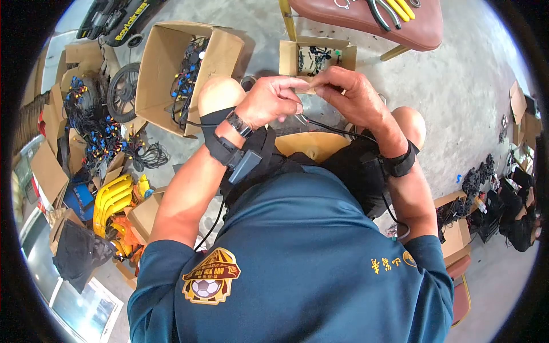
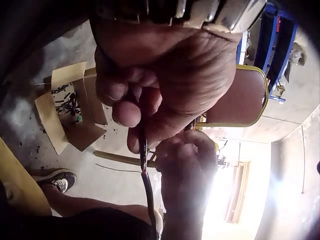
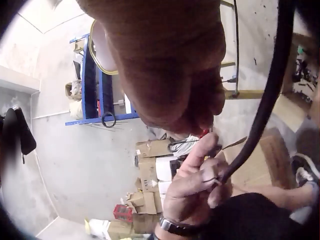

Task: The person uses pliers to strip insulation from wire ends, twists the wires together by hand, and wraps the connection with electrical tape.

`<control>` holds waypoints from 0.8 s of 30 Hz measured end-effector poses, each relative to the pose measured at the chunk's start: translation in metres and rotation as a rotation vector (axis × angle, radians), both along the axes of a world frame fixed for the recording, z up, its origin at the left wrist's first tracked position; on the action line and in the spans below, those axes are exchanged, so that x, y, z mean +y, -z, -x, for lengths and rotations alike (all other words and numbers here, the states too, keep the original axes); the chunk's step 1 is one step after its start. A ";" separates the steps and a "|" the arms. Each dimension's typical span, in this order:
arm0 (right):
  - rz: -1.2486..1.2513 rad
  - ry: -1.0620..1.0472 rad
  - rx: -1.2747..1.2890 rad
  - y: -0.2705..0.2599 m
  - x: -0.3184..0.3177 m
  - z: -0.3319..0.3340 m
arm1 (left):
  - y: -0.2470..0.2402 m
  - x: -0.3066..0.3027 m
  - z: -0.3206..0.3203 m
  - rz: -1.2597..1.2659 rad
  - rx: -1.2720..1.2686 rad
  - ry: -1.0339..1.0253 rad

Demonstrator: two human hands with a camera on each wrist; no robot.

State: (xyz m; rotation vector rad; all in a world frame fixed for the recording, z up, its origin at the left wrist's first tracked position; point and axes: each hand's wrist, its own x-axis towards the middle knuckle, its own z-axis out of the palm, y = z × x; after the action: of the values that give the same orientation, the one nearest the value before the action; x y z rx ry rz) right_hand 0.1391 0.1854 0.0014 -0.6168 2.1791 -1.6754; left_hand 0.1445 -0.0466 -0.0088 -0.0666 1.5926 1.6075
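My left hand (image 1: pixel 267 103) grips a black cable (image 1: pixel 329 127) near its end, where thin inner wires come out of the sheath. In the left wrist view the cable (image 2: pixel 149 197) runs downward from between thumb and curled fingers. My right hand (image 1: pixel 355 98) meets the left index fingertip, its thumb and forefinger pinched together. Between the two hands a bit of red wire (image 3: pixel 204 133) shows in the right wrist view; the right fingers hide most of it. The same cable (image 3: pixel 262 115) passes close to the right wrist camera.
Beyond the hands stands a small carton (image 1: pixel 286 60) of dark little parts. A larger carton (image 1: pixel 153 86) of cables with blue connectors is at the left. Pliers (image 1: pixel 384 14) lie on a reddish chair seat (image 1: pixel 343 17). More cable bundles (image 1: pixel 106 137) and yellow plastic parts (image 1: pixel 108 206) crowd the far left.
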 end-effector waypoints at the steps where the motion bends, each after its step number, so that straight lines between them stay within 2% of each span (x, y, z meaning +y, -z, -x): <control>1: -0.016 -0.037 0.046 0.006 0.003 -0.002 | -0.005 0.001 0.001 0.003 -0.004 -0.003; 6: 0.061 -0.172 0.129 0.013 -0.006 -0.017 | -0.005 0.003 0.001 -0.009 0.005 0.006; 13: 0.039 -0.194 0.124 0.012 -0.010 -0.018 | -0.004 0.001 0.000 -0.033 0.023 0.013; 19: 0.042 -0.242 0.233 0.017 -0.010 -0.012 | -0.005 0.001 0.000 -0.026 0.023 0.010; 24: -0.098 -0.293 0.395 0.007 -0.012 -0.006 | -0.006 0.000 0.002 -0.008 0.006 0.011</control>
State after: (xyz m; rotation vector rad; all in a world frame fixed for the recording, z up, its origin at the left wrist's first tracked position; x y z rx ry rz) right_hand 0.1452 0.1735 -0.0054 -1.2594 2.2670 -1.3753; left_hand 0.1430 -0.0464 -0.0029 -0.0489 1.5885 1.6073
